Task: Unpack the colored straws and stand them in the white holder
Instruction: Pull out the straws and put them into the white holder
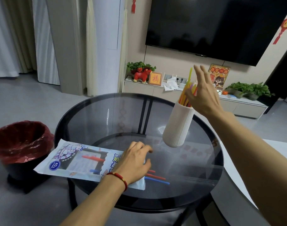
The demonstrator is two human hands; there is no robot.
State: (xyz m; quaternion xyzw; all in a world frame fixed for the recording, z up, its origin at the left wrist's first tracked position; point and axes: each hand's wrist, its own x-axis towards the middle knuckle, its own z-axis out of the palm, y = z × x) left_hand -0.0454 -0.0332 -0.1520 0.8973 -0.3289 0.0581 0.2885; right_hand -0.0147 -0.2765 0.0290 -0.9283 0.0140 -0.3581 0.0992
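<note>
A white ribbed holder (178, 126) stands on the round glass table (116, 115), right of centre. Several colored straws (187, 92) stand in it, yellow, orange and purple. My right hand (203, 93) hovers just right of the straw tops, fingers spread, holding nothing. The straw package (77, 160) lies flat at the table's front left, its open end toward the middle. My left hand (134, 162) presses down on that open end. Red and blue straws (157, 177) stick out of the package past my left hand.
A black bin with a red liner (20, 141) stands on the floor left of the table. A white surface (247, 162) runs along the table's right side. A low cabinet with plants and ornaments (155, 88) sits behind, under a wall television.
</note>
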